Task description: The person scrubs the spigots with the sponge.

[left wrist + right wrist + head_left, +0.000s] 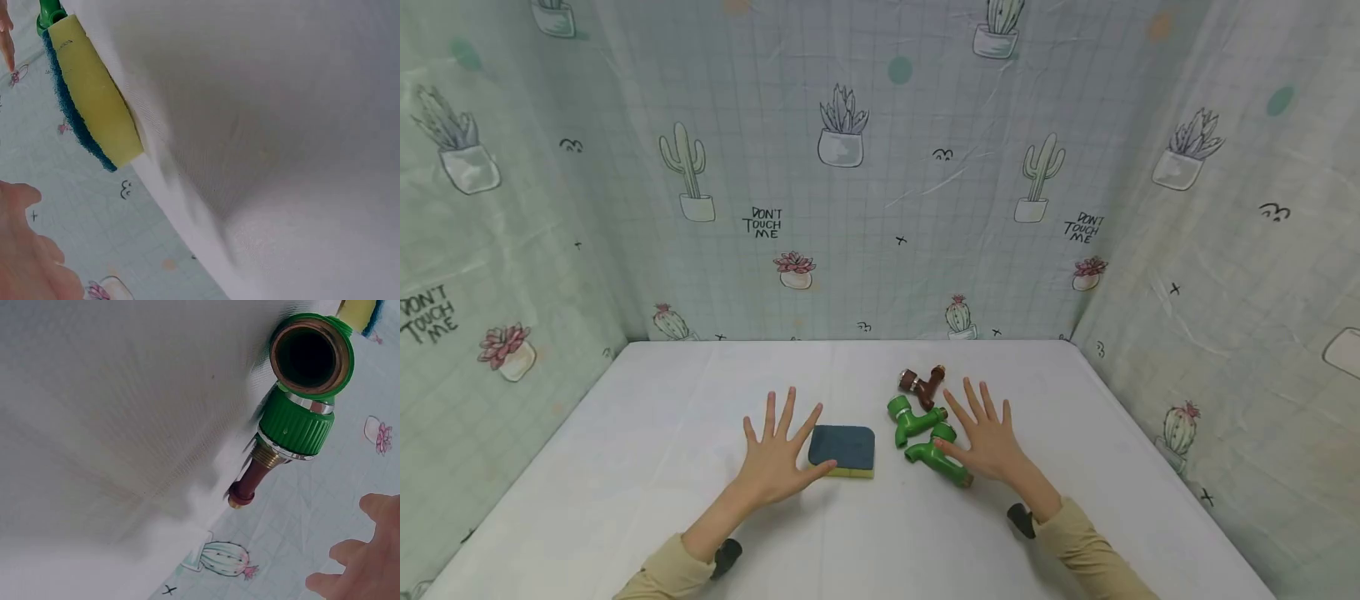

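Observation:
My left hand [773, 468] is spread above the white table, fingers straight and apart, holding nothing. Its thumb overlaps the near edge of a sponge [844, 447] with a dark blue top and a yellow body. On the right, my right hand [988, 437] is also spread with nothing in it. Its thumb overlaps the nearest green tap [942, 460] in the head view. Behind that one lies a second green tap [913, 419], and a brown tap [924, 386] is farthest back. The right wrist view shows the threaded open end of a green tap [309, 356] up close.
A white cloth covers the table [865, 550]. Curtains printed with cacti [842, 217] rise along its back and both sides. Dark wrist straps [726, 558] sit below both hands, at the beige sleeves [1086, 550].

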Motion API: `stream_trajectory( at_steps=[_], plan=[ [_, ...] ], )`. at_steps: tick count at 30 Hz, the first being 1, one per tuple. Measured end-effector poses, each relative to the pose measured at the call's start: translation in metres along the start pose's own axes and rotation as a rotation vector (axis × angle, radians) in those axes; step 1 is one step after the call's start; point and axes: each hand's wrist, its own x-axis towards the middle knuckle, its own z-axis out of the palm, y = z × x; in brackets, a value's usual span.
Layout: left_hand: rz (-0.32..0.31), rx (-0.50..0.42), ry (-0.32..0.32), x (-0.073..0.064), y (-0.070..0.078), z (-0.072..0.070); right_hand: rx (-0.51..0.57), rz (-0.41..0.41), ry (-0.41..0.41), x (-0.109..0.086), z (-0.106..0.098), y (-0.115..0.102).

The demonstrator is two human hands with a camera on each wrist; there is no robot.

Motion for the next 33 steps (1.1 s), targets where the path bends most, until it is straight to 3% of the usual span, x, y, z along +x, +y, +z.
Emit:
stream_trajectory(
  at_steps=[12,22,33],
  plan=[
    [0.117,0.041,0.056,-0.006,0.002,-0.008,-0.003,-0.066,0.037,-0.006,-0.006,0.0],
    [0.145,0.022,0.078,-0.011,0.005,-0.014,-0.037,-0.136,0.07,-0.01,-0.01,-0.003],
    [0.21,0.009,0.22,-0.011,0.001,-0.015,-0.06,-0.241,0.13,-0.011,-0.011,-0.013]
  ],
)
